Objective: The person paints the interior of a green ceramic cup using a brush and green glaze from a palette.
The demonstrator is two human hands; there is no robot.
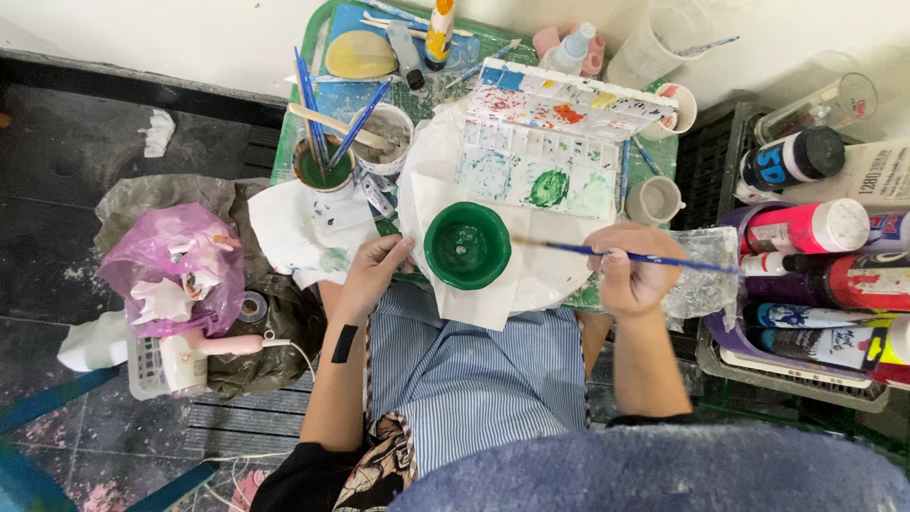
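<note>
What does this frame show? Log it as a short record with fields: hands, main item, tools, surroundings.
left hand: left hand rests on the white paper beside the green pot, fingers at its left side
right hand: right hand grips a blue-handled paintbrush, tip pointing toward the pot
main item: green pot, seen from above, painted green inside
tools: paint palette behind the pot; cup of brushes at left
surroundings: paint bottles at right; pink plastic bag at left
</note>
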